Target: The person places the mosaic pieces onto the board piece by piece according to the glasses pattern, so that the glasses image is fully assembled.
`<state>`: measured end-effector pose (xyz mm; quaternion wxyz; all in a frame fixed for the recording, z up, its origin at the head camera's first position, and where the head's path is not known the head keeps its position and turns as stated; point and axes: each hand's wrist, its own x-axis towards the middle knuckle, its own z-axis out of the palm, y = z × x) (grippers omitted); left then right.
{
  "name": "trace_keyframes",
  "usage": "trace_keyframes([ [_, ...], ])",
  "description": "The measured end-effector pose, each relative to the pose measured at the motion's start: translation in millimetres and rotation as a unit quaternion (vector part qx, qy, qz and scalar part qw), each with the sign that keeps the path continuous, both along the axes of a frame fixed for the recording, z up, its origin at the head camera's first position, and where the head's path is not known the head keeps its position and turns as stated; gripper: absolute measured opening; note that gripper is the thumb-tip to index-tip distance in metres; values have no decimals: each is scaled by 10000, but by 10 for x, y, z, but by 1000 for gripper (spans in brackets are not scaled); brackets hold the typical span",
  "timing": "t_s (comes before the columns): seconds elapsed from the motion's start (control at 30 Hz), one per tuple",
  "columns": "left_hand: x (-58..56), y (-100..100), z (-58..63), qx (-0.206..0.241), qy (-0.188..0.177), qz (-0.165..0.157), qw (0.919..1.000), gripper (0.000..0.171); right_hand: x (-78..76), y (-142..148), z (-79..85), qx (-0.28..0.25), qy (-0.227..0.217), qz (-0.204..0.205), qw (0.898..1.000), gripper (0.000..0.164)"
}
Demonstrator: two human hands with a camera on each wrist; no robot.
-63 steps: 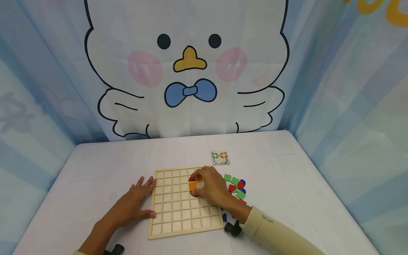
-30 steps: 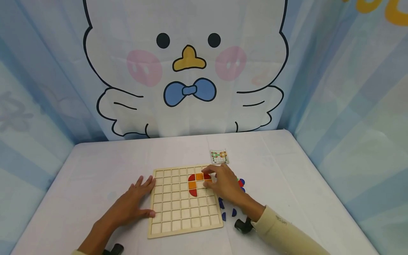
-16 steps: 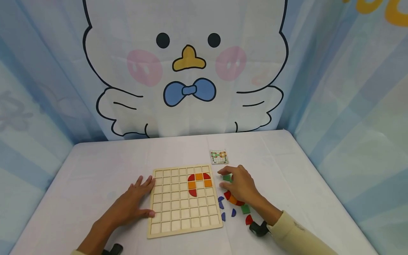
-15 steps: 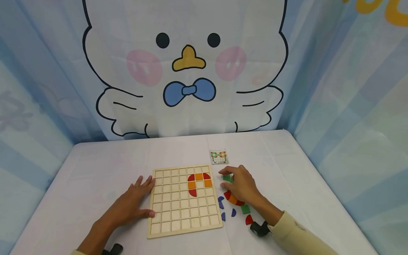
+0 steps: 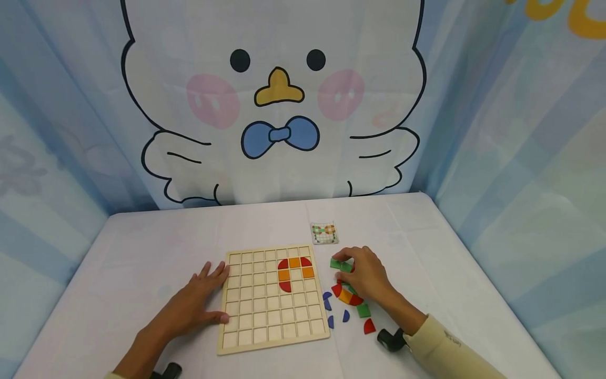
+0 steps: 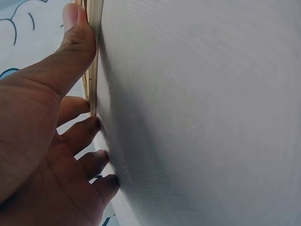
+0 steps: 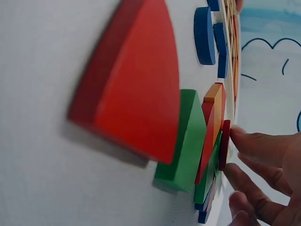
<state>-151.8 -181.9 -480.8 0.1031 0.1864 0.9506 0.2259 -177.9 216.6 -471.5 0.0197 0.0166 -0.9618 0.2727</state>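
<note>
Head view: the wooden board (image 5: 273, 316) lies flat on the white table (image 5: 402, 237). Its surface is divided into square compartments by raised ribs. Six pieces are seated. Second row from the far edge, at the right end: red quarter-round (image 5: 283, 264), orange square (image 5: 294, 262), red quarter-round. Third row: two orange squares, one compartment apart. Fourth row: one red quarter-round, below the left-hand orange square. The left hand (image 5: 196, 299) is at the board's left edge, thumb and fingers spread wide, gripping nothing. The right hand (image 5: 365, 272) is beyond the board's right edge, thumb and forefinger curved and standing apart, nothing seen pinched between the tips. Green squares (image 5: 335, 263) lie in and beside that gap. Nearer the person lie loose red and orange pieces, another green square and a red piece (image 5: 369, 326). Blue pieces (image 5: 346, 316) lie between these and the board, some just beside its edge. A printed card (image 5: 324, 233) lies behind the board's far right corner.

Left wrist view: the thumb overlaps the board's edge; the other fingertips line up near it.

Right wrist view: loose pieces lie clustered on the table. Thumb and fingertips are at a red piece; contact cannot be determined.
</note>
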Motion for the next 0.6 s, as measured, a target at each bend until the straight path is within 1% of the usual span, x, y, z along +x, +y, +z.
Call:
trace_keyframes([
  [0.1,-1,-3,-4,9,13,-1,10000,114,4,3,-1,24,-63,11,10000,32],
  [0.37,-13,-11,-25,51,37,25,10000,115,69,55,33,86,-335,140,9993,16],
  [0.43,-14,-12,-31,57,27,28,10000,115,97,77,44,133,-401,200,9989,16],
  [0.6,-11,-11,-33,74,-16,44,10000,115,186,139,80,356,-455,258,9980,22],
])
